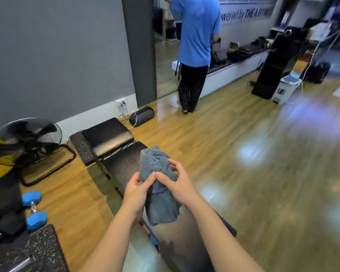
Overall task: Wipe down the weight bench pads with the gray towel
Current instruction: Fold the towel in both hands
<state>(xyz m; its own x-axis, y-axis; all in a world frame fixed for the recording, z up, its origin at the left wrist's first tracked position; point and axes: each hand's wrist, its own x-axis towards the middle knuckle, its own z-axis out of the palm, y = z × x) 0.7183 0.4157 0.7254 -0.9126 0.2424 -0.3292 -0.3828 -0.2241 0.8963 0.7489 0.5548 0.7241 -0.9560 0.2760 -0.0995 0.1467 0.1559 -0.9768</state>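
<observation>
Count: two hands, left hand (pixel 135 190) and right hand (pixel 177 181), one gray towel (pixel 159 173) between them. Two bench pads beyond the hands: seat pad (pixel 108 134), back pad (pixel 124 163). One fan (pixel 26 142) and one blue dumbbell (pixel 34 211) left of them. One person in blue shirt (pixel 196 30) far ahead.

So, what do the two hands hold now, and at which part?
Both hands hold the gray towel, bunched, above the bench pad: left hand at its left edge, right hand around its middle.
</observation>
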